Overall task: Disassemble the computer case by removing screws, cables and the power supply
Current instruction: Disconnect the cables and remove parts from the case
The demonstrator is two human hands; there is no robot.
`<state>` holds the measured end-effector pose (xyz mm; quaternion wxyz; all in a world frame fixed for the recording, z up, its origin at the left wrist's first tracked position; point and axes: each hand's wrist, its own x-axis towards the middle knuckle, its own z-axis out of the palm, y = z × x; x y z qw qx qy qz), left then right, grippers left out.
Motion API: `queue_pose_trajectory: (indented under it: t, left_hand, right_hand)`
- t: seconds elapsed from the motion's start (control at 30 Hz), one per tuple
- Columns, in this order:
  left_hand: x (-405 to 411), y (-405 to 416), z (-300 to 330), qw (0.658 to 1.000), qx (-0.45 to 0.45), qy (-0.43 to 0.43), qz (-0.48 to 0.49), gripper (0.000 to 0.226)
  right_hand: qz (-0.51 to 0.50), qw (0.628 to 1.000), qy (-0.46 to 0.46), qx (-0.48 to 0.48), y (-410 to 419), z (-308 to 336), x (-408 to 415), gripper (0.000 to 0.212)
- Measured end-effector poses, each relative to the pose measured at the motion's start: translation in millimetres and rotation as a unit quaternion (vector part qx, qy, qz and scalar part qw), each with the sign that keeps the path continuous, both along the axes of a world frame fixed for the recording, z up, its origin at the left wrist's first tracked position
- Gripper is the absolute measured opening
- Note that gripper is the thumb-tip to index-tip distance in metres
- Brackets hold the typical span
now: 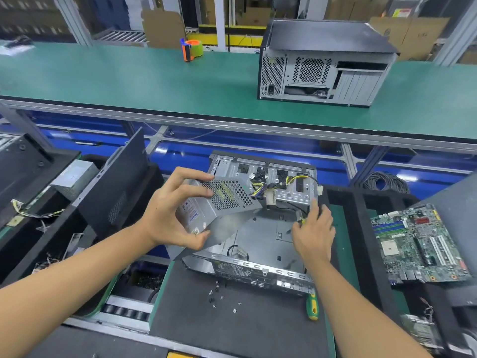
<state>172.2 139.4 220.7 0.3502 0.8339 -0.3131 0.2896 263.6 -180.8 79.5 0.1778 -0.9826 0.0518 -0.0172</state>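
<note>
One power supply [219, 202], two hands, several loose screws [219, 297].

- The light is bright and even, and seems to come from above.
- Shadows are soft and small.
- The blue rail [180, 148] under the green belt [129, 78] has shiny white glare spots.
- Straight lines bend near the edges.
- The far boxes [160, 27] look blurry.
- The middle is sharp.

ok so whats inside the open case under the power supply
The computer case shows a bare metal floor and a black cable. The lifted power supply and both hands cover the rest.
</note>
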Motion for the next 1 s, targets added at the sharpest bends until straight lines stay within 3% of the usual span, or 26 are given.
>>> queue_pose_trajectory:
  t: [0.07, 0.17, 0.23, 0.27, 0.33, 0.37, 0.47, 0.53, 0.63, 0.7, 0.83, 1.0]
  left_hand:
    - [-1, -2, 2, 1.000, 0.000, -0.024, -0.003, 0.074]
    - [-3, -5, 8, 0.999, -0.010, -0.038, -0.011, 0.074]
    - [-5, -8, 12, 0.999, -0.017, -0.039, -0.018, 0.072]
    - [-5, -9, 12, 0.999, -0.020, -0.038, -0.021, 0.070]
    - [-6, -11, 13, 0.999, -0.030, -0.034, -0.026, 0.067]
    - [-6, -12, 12, 0.998, -0.036, -0.031, -0.031, 0.067]
    - [-4, -12, 11, 0.998, -0.039, -0.026, -0.033, 0.072]
    - [-3, -11, 10, 0.998, -0.037, -0.021, -0.036, 0.073]
    - [0, -7, 7, 0.998, -0.051, -0.018, -0.033, 0.071]
    - [4, -5, 6, 0.997, -0.068, -0.008, -0.032, 0.068]
    - [11, -3, 2, 0.994, -0.098, 0.029, -0.033, 0.066]
    - [21, -5, -7, 0.991, -0.116, 0.056, -0.030, 0.065]
  right_hand:
    - [0.010, 0.999, -0.037, -0.025, 0, 2, -2, 0.074]
    - [0.048, 0.990, -0.133, 0.006, 1, 4, -9, 0.050]
    - [0.141, 0.975, -0.151, 0.086, 5, 5, -18, 0.034]
    - [0.193, 0.961, -0.105, 0.169, 10, 7, -22, 0.030]
    - [0.225, 0.895, 0.052, 0.381, 30, 19, -30, 0.029]
    - [0.186, 0.860, 0.094, 0.466, 42, 24, -30, 0.026]
    - [0.050, 0.798, 0.153, 0.580, 73, 46, -19, 0.026]
    - [0.050, 0.730, 0.177, 0.658, 82, 62, -12, 0.041]
    - [0.033, 0.575, 0.163, 0.801, 86, 87, 2, 0.053]
    - [0.014, 0.526, 0.124, 0.841, 88, 102, 10, 0.047]
    - [-0.020, 0.568, 0.077, 0.819, 96, 122, 21, 0.016]
    - [0.001, 0.669, 0.007, 0.743, 96, 144, 24, 0.017]
